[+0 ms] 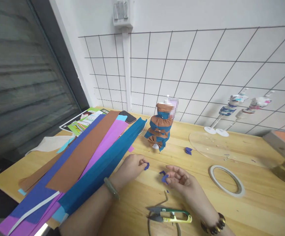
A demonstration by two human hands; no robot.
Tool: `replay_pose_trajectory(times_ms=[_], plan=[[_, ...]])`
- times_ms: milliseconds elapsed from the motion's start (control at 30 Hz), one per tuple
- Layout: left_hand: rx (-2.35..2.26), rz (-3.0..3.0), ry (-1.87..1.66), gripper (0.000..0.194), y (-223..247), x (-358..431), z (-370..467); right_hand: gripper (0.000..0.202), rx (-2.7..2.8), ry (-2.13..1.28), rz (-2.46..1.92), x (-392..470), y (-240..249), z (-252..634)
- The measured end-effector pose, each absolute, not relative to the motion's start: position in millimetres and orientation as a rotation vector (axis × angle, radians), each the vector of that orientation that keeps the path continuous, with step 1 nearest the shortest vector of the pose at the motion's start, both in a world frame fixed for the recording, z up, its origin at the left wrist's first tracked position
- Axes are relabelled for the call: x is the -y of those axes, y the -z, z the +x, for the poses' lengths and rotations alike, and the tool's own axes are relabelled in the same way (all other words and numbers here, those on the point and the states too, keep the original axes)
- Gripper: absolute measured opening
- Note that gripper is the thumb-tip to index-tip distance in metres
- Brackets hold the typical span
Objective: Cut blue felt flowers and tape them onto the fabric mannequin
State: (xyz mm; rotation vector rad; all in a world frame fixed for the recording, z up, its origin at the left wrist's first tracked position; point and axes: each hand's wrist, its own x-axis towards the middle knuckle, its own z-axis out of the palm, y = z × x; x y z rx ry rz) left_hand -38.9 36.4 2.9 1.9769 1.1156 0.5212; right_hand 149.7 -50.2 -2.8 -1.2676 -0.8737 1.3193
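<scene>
My left hand [132, 166] is closed in a pinch on a small dark-blue crepe paper piece [146, 166]. Opposite it, my right hand [181, 178] has its thumb and fingertips at another blue paper piece [165, 178], with the other fingers loosely curled. A dark-blue scrap [162, 172] lies just beyond those fingertips. Below the hands rest thread snips [170, 214] with a green and yellow handle, blades pointing left. Behind the hands stands a small figure [160, 126] dressed in brown and teal crepe paper with bows; part of its top is blurred.
Long crepe paper strips [83, 150] in several colours cover the table's left side, near a phone [127, 117]. A folded blue piece [188, 150], a clear round sheet [206, 144] and a tape roll [227, 181] lie right. Two decorated stands [216, 130] are by the wall.
</scene>
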Motion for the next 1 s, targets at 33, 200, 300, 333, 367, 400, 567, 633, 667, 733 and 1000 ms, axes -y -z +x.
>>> replay_pose_trajectory(times_ms=[33,200,300,333,367,400,567,633,667,733,1000], plan=[[-1.113,1.990,-0.523,0.021,-1.2,-37.7,-38.3,0.047,0.873,-1.320,-1.275,50.2,2.2,148.9],[-1.150,2.133,-0.575,0.017,11.8,-44.3,-36.2,0.046,0.869,-1.329,-1.271,50.8,2.9,148.0],[-1.207,2.152,-0.671,0.038,18.7,-48.2,-37.6,0.046,0.851,-1.308,-1.253,50.7,4.9,148.9],[-1.218,2.143,-0.695,0.046,19.4,-49.1,-38.2,0.046,0.847,-1.302,-1.250,50.6,5.5,149.2],[-1.225,2.130,-0.713,0.050,18.8,-49.7,-38.6,0.046,0.844,-1.297,-1.248,50.5,5.8,149.5],[-1.235,2.109,-0.736,0.051,17.1,-49.6,-38.6,0.046,0.842,-1.295,-1.246,50.3,5.8,149.7],[-1.097,1.861,-0.808,0.030,-3.1,-36.1,-29.8,0.048,0.822,-1.282,-1.246,50.0,-0.9,148.9],[-0.941,1.776,-0.678,0.032,-10.7,-25.6,-22.9,0.048,0.814,-1.269,-1.253,50.0,-6.3,147.6],[-0.880,1.742,-0.617,0.033,-13.5,-20.3,-19.5,0.048,0.813,-1.262,-1.256,49.9,-9.0,146.8],[-0.805,1.691,-0.551,0.033,-17.0,-11.5,-13.6,0.048,0.821,-1.246,-1.251,49.7,-13.6,145.5],[-0.895,1.668,-0.700,0.021,-11.0,-17.6,-19.1,0.050,0.840,-1.235,-1.261,49.8,-13.3,145.3]])
